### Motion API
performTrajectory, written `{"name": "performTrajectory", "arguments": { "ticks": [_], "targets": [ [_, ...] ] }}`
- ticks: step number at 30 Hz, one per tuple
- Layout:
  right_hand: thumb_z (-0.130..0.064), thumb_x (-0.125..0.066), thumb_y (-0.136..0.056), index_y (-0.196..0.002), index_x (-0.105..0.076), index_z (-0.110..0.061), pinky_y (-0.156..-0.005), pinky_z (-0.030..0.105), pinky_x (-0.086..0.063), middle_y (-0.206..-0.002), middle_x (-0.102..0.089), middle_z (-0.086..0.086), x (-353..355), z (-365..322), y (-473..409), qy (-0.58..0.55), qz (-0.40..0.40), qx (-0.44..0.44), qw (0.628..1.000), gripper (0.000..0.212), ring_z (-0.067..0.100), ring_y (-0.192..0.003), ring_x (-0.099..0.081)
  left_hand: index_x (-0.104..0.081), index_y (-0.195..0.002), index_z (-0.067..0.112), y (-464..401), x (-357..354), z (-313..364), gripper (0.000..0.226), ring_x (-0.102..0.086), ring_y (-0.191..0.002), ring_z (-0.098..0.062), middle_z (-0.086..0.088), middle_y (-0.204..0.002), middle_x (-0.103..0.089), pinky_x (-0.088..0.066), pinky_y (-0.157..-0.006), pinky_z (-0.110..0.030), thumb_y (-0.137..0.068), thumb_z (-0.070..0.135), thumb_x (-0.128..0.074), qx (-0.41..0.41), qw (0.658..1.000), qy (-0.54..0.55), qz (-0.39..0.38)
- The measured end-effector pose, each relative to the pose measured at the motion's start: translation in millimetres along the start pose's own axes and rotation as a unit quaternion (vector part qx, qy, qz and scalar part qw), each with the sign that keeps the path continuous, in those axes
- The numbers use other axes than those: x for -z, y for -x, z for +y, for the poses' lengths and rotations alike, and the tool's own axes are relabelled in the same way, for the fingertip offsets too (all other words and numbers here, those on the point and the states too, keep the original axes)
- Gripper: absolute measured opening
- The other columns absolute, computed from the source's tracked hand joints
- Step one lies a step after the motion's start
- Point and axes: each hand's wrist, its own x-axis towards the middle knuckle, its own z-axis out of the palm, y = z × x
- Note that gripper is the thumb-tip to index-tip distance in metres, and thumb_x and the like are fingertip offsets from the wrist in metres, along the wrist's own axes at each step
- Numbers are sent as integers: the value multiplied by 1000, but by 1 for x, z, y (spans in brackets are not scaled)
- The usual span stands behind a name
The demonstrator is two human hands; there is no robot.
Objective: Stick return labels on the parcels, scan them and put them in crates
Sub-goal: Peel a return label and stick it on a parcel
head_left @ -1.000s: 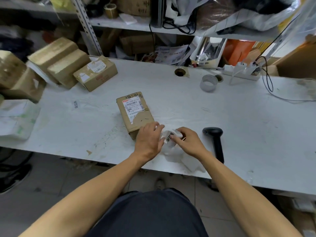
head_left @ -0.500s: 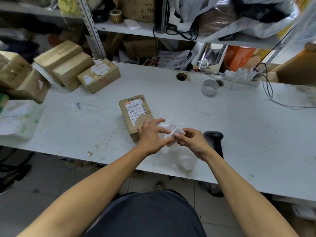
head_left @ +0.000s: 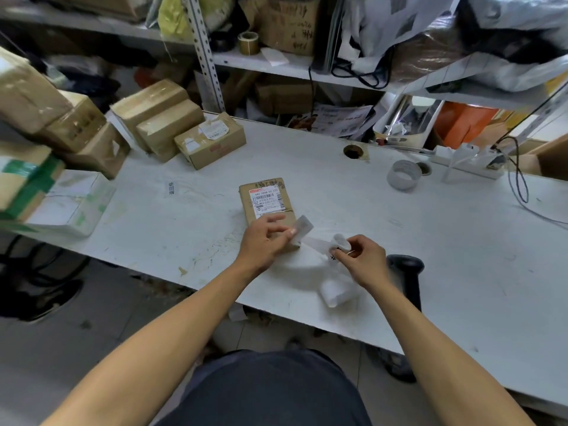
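Hands have drawn apart since earlier: left hand point(head_left: 266, 238) pinching peeled label point(head_left: 302, 226), right hand point(head_left: 361, 259) gripping backing strip point(head_left: 333, 272). Parcel point(head_left: 268, 201) awaiting sticking, scanning, crating.

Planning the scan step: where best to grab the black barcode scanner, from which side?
Probably the handle of the barcode scanner, from above with the right hand beside it. It lies flat on the table, head away, slim handle toward the near edge and unobstructed.

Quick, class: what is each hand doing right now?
Left hand: pinching peeled white paper label.
Right hand: gripping white label backing strip.
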Motion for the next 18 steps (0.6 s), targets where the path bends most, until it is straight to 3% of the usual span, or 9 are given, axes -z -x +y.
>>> {"name": "performTrajectory", "arguments": {
  "ticks": [2, 5, 7, 9, 11, 13, 15, 18],
  "targets": [
    [-30, -80, -81, -86, -65, -17, -63, 25, -46, -82, -67, -5, -7, 0, -3, 25, 23, -12, 999, 20, 12, -78, -64, -77, -111, 12, -2, 9, 2, 32, -61, -110, -8, 13, -123, -63, -54, -87, -22, -91, 37, -74, 2, 999, 5, 42],
    [-32, -76, -83, -87, -62, -16, -60, 26, -42, -84, -66, -4, -15, 0, -5, 42, 42, -36, 998, 21, 16, -81, -63, -77, -101, 17, -7, 22, 6, 20, -64, -110, -15, 9, -121, -66, -58, -89, -35, -91, 34, -74, 7, 994, 43, 99],
    [-33, -73, -84, -89, -61, -15, -61, 29, -44, -85, -65, -3, -16, 0, -6, 46, 68, -50, 995, 23, 20, -83, -63, -78, -99, 21, -10, 31, 6, 14, -64, -108, -18, 4, -116, -69, -56, -87, -38, -91, 31, -74, -54, 985, -24, 165],
    [-36, -71, -84, -97, -59, -16, -69, 34, -50, -92, -64, -2, -16, 0, -8, 67, 93, -64, 991, 27, 24, -88, -64, -80, -96, 20, -15, 41, -3, 12, -62, -104, -21, 0, -113, -71, -53, -80, -33, -89, 28, -75, -148, 952, -165, 210],
    [-42, -75, -79, -114, -54, -20, -77, 40, -55, -107, -61, -3, -13, -3, -6, 81, 93, -83, 989, 46, 23, -94, -63, -80, -92, 19, -20, 48, -21, 9, -62, -103, -28, -6, -115, -71, -51, -75, -36, -84, 24, -78, -252, 900, -317, 163],
    [-45, -81, -74, -132, -45, -22, -81, 40, -55, -122, -48, -3, -13, -7, -1, 93, 96, -81, 988, 73, 18, -101, -56, -80, -93, 19, -21, 48, -41, 15, -62, -108, -37, -13, -121, -68, -53, -77, -43, -79, 21, -82, -290, 863, -408, 66],
    [-39, -82, -77, -139, -42, -20, -77, 33, -50, -125, -40, -1, -18, -13, 6, 91, 142, -19, 985, 76, 12, -102, -47, -80, -102, 22, -21, 49, -50, 22, -58, -116, -39, -14, -128, -65, -52, -86, -47, -80, 27, -79, -247, 876, -413, 25],
    [-19, -74, -85, -128, -54, -15, -70, 25, -44, -112, -46, 0, -31, -37, 7, 52, 200, 121, 971, 48, 8, -90, -45, -78, -110, 28, -23, 55, -47, 42, -45, -133, -35, -11, -143, -55, -44, -100, -48, -78, 53, -66, -171, 911, -376, -8]
  ]
}}
